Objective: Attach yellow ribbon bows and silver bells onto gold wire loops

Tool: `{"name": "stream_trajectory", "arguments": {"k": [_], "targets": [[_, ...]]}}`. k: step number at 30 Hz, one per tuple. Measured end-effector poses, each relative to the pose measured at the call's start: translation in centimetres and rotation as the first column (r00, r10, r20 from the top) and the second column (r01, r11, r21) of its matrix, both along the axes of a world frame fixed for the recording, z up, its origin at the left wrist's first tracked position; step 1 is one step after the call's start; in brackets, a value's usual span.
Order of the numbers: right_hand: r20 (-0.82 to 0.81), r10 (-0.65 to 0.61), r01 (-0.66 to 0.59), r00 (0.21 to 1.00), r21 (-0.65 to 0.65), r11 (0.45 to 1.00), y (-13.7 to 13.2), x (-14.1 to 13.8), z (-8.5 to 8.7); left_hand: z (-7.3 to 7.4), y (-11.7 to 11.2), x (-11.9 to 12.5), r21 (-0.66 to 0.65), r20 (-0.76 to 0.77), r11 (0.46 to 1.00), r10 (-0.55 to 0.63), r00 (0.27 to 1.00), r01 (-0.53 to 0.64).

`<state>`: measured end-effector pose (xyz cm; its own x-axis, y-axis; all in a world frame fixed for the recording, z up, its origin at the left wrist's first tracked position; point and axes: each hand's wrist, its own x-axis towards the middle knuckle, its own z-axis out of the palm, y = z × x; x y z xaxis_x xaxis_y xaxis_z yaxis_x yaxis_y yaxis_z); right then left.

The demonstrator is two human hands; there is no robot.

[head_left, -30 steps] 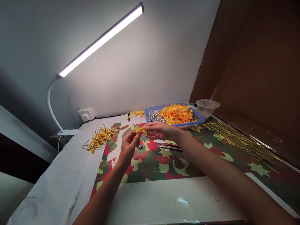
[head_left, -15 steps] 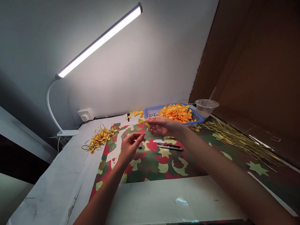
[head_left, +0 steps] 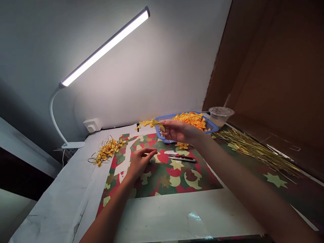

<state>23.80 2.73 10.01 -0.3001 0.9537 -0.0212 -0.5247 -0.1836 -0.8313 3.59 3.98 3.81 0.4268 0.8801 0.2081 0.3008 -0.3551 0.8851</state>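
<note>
My right hand is raised in front of the blue basket, thumb and fingers pinching a yellow ribbon bow. Lower and to the left, my left hand hovers over the patterned paper, its thumb and forefinger tips pressed together. What lies between those tips is too small to make out. A small shiny round piece, perhaps a bell, shows just under the left fingers, partly hidden. Thread snips lie on the paper to the right of that hand.
The blue basket holds many orange-yellow bows. Finished-looking looped bows are heaped at left. Gold wire ties lie at right, near a lidded plastic cup. A lit lamp leans over the table.
My right hand has risen slightly with the bow, uncovering more of the basket's front. My left hand has dropped a little, and the camera view has shifted slightly.
</note>
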Motion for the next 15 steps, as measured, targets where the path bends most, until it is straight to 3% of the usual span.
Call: {"name": "stream_trajectory", "arguments": {"k": [6, 8, 11, 15], "targets": [[-0.013, -0.059, 0.059, 0.998, 0.058, 0.997, 0.0, 0.7, 0.3, -0.4, 0.1, -0.1, 0.140, -0.040, 0.990, 0.015, 0.999, -0.010], [0.064, -0.116, 0.108, 0.991, 0.117, 0.987, -0.2, 0.6, 0.6, -0.4, 0.2, -0.2, 0.230, -0.010, 0.971, 0.066, 0.998, -0.062], [0.326, -0.245, 0.162, 0.913, 0.260, 0.952, -0.5, 0.1, 0.8, 0.0, 0.4, -0.4, 0.382, 0.097, 0.901, 0.181, 0.979, -0.205], [0.551, -0.290, 0.102, 0.782, 0.347, 0.932, -0.7, -1.1, 0.6, 1.0, 0.3, -0.7, 0.547, 0.219, 0.765, 0.262, 0.940, -0.340]]}}
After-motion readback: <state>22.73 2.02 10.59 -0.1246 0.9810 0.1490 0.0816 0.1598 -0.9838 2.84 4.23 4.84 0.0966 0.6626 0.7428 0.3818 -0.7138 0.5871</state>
